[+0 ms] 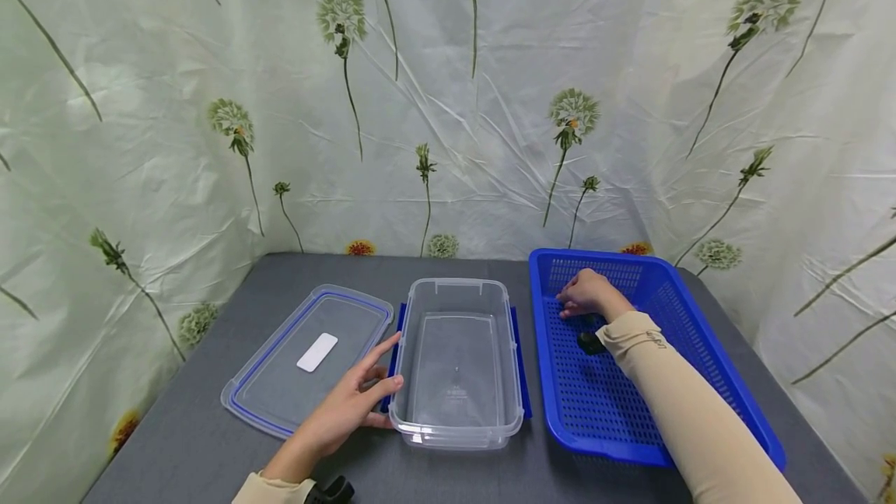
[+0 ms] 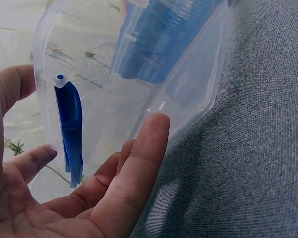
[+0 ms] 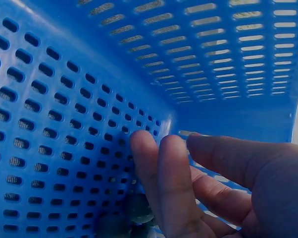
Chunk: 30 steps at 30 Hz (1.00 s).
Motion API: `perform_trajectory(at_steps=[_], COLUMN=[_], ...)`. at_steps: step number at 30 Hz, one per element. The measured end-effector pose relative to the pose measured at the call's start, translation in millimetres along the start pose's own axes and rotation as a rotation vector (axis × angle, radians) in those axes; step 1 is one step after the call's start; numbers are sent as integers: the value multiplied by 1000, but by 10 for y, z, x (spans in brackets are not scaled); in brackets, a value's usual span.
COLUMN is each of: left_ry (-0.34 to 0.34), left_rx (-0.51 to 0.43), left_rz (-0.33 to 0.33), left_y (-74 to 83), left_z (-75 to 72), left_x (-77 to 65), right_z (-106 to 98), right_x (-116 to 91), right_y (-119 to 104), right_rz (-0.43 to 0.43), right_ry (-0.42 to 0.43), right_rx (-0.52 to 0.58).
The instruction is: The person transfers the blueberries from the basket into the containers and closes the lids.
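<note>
Floral sheeting [image 1: 483, 138] behind and beside a grey table [image 1: 462, 481] marks a screened work corner.

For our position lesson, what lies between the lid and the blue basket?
The clear box, with the left hand at its side, in the head view.

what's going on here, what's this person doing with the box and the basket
A person's left hand is at the latched left side of a clear plastic container, whose lid lies off to its left. Their right hand reaches into a blue perforated basket, near some dark rounded items; none shows clearly in its fingers.
</note>
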<state>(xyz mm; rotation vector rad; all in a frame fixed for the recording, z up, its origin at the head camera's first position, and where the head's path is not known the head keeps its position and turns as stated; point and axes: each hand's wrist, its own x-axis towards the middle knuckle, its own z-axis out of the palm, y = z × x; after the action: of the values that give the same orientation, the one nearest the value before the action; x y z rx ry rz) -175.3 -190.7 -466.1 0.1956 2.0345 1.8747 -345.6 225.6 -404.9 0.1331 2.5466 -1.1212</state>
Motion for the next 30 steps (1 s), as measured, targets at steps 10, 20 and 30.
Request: perform_trajectory(at_steps=[10, 20, 30], left_ry=[-10, -3, 13], left_rx=[-19, -26, -22], left_rz=[3, 0, -3], left_y=[-7, -5, 4], left_z=[4, 17, 11], left_x=[-15, -10, -19], right_z=[48, -22, -113], right_x=[51, -28, -139], right_y=[34, 86, 13], right_rz=[-1, -60, -81], right_ry=[32, 81, 61], right_rx=[-44, -148, 57])
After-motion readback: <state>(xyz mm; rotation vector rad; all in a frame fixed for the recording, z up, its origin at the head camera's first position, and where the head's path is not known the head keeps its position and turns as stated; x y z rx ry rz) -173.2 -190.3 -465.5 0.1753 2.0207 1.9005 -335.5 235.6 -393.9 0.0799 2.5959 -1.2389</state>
